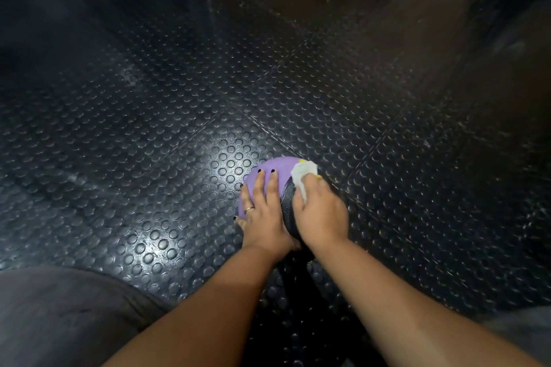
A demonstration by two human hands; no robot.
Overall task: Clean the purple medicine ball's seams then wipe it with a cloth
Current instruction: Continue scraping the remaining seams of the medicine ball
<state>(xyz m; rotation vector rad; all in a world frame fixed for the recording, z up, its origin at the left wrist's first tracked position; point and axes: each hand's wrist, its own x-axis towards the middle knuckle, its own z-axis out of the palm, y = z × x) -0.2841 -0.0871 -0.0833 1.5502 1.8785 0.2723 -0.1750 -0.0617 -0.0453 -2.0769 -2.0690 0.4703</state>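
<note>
Currently, at lower centre, your left grip [262, 213] is pressing flat-fingered on the purple medicine ball [280, 168]; your right grip [323, 214] is clutching the cloth [302, 173] against it. Sideways wiping force is risking a roll.

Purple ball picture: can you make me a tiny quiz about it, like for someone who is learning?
1. True or false: the left hand lies with straight fingers on the purple medicine ball.
2. Pick one: which hand holds the white cloth against the ball? A) left hand B) right hand C) neither hand
3. Fill in the gap: the ball sits on a dark floor covered in round ____.

Key: 1 true; 2 B; 3 studs.
</note>
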